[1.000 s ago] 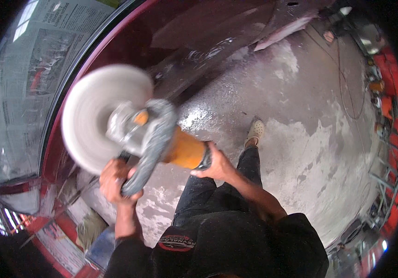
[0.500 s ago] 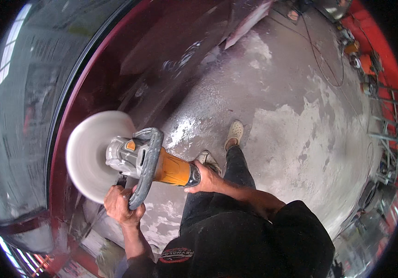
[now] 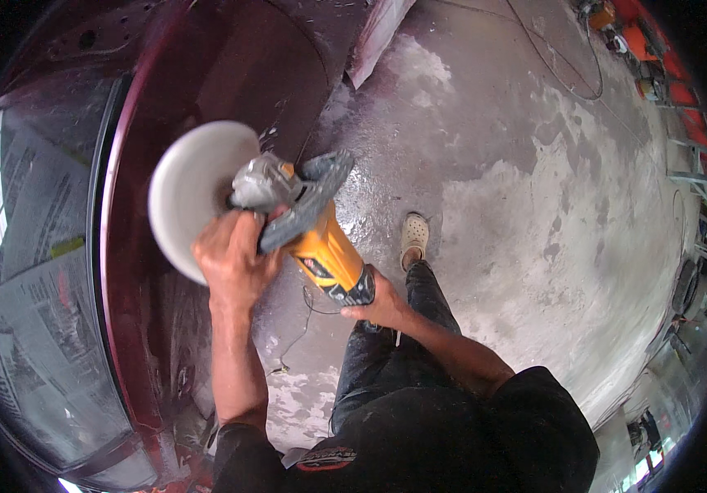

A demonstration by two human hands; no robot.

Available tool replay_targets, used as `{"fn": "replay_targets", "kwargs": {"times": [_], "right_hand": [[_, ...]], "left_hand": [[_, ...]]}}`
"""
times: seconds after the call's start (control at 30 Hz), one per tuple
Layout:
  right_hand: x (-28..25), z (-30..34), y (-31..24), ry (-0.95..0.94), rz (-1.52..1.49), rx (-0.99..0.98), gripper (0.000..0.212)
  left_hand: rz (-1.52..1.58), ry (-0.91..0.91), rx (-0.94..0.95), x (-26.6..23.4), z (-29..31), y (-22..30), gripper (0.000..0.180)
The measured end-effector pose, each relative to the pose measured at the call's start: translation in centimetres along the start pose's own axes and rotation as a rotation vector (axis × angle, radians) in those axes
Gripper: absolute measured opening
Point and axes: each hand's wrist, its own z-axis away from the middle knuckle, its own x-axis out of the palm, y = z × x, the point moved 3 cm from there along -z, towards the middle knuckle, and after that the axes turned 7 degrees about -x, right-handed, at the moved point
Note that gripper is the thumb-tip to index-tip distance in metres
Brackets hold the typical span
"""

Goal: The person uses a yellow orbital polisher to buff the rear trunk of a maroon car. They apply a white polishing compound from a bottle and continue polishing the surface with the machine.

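A yellow and grey polisher with a white round pad is held in both hands. My left hand is closed round the dark loop handle, close behind the pad. Fingers of my right hand wrap the black rear end of the body. The blurred pad faces the dark red car side on the left; whether it touches the paint I cannot tell.
The car window is covered with printed paper sheets. A loose panel edge juts out ahead. On the wet, patchy floor lies a cable. Metal stands and various items line the right side. My shoe is a pale clog.
The polisher has moved forward and slightly right, its body now slanting more. My left hand has gone forward with the loop handle. The view has shifted, showing more of the papered window.
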Motion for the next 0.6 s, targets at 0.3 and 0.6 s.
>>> {"fn": "replay_targets", "kwargs": {"times": [0.3, 0.6], "right_hand": [[-5.3, -7.9, -1.3, 0.157, -0.067, -0.088, 0.069], [-1.6, -5.3, 4.3, 0.078, -0.249, 0.048, 0.061]], "left_hand": [[0.049, -0.214, 0.007, 6.9, -11.0, 0.6, 0.019], [-0.035, -0.282, -0.047, 10.3, -5.5, -0.8, 0.024]]}}
